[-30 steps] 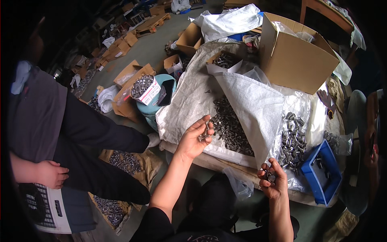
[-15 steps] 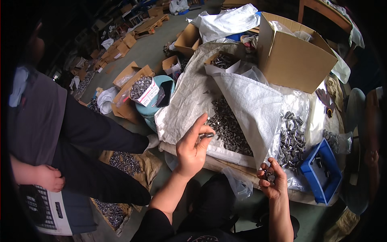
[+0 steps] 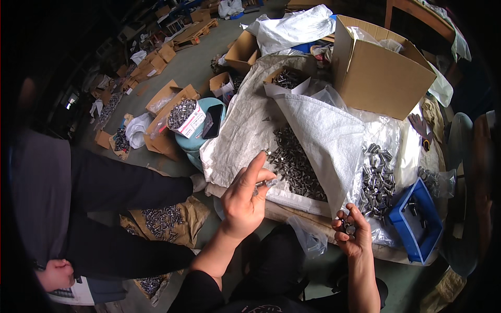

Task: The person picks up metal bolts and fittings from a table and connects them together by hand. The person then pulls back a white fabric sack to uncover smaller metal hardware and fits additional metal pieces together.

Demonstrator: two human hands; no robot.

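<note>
My left hand point(image 3: 243, 203) is raised over the near edge of the work surface. Its thumb and fingers pinch a short, shiny metal bolt point(image 3: 270, 182), and the index finger points upward. To the right, my right hand point(image 3: 359, 241) is curled palm up around several dark metal bolts point(image 3: 346, 227). Beyond my left hand lies a heap of similar bolts point(image 3: 295, 161) on a white woven sheet point(image 3: 235, 125), partly covered by its folded flap point(image 3: 326, 138). Another bolt pile point(image 3: 378, 180) rests on clear plastic beyond my right hand.
A blue bin point(image 3: 412, 250) with a few parts stands right of my right hand. A large cardboard box point(image 3: 386, 78) stands behind. A phone point(image 3: 213, 121) and a box of bolts point(image 3: 183, 115) sit on a blue-green stool point(image 3: 193, 143). A co-worker's leg point(image 3: 130, 175) is at left.
My left hand has shifted slightly left and down, and the bolt in it has turned, showing a brighter side. My right hand has hardly moved. The co-worker at left has moved, with their hand lower.
</note>
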